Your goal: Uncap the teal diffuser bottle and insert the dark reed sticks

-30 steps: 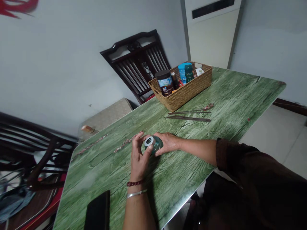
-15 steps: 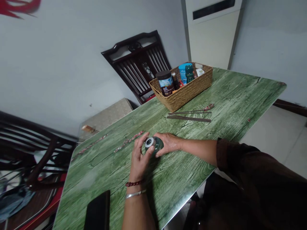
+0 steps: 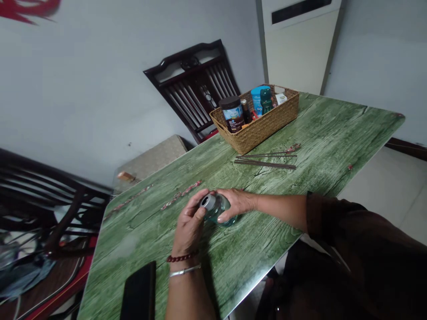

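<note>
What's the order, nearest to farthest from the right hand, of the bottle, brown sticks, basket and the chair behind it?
1. Bottle: held in the right hand.
2. Brown sticks: on the table, beyond the hand.
3. Basket: past the sticks.
4. Chair: across the table, past the basket.

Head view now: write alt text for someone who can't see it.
A small, tilted bottle is held by the left hand at its neck and the right hand around its body, at a green table. Brown sticks lie near a wicker basket; a phone lies by the left forearm.
</note>
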A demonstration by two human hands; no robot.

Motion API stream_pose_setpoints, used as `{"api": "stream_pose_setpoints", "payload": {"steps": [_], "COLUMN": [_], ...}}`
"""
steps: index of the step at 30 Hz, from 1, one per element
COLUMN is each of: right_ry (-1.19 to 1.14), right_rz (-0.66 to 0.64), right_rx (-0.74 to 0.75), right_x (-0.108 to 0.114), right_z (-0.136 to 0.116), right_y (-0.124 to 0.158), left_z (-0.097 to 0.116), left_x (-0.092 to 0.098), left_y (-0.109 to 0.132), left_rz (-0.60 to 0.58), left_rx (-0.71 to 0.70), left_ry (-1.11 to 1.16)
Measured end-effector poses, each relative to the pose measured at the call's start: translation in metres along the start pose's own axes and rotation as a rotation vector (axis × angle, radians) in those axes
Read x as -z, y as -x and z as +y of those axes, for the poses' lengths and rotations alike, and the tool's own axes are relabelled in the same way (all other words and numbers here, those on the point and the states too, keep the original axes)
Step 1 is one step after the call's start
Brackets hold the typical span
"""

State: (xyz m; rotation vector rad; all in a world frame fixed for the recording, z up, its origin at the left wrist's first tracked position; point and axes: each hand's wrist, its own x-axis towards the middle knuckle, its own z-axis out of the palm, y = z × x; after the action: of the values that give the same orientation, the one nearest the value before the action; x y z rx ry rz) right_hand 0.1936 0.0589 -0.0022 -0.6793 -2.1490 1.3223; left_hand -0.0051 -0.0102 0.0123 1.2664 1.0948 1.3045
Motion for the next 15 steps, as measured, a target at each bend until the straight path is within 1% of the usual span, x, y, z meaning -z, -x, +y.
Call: {"api": "stream_pose_setpoints", "payload": {"steps": [3,5,7,9,11,13,15], "right_ry": [0.111,0.171,0.222,0.266,0.289,0.283,0.257], "right_rz": [0.049,0.077,0.105,0.131,0.146,0.158,0.158], "right_rx": [-0.007,0.013,0.035,0.051,0.064,0.066,0.053], "right_x": [-0.004,-0.006,-0.008,-0.01,-0.011,-0.011,-0.01], "right_z": [0.004,0.006,0.007,0.009,0.01,0.012,0.013], "right_y": [-0.002,-0.003,-0.004,-0.005,-0.005,-0.006,-0.008], "left_z": [-0.002,0.0,0.004,0.007,0.011,0.013,0.016], "left_x": [0.001,0.0,-0.004,-0.008,-0.012,-0.013,-0.012], "left_y": [-0.001,-0.003,-0.006,-0.008,-0.009,-0.007,-0.004], "left_rz": [-0.017,-0.027,0.013,0.088,0.129,0.113,0.06], "left_rx": [-0.013,-0.06,-0.137,-0.207,-0.233,-0.211,-0.16], "left_ry": [-0.058,-0.142,-0.3,-0.493,-0.61,-0.58,-0.457]}}
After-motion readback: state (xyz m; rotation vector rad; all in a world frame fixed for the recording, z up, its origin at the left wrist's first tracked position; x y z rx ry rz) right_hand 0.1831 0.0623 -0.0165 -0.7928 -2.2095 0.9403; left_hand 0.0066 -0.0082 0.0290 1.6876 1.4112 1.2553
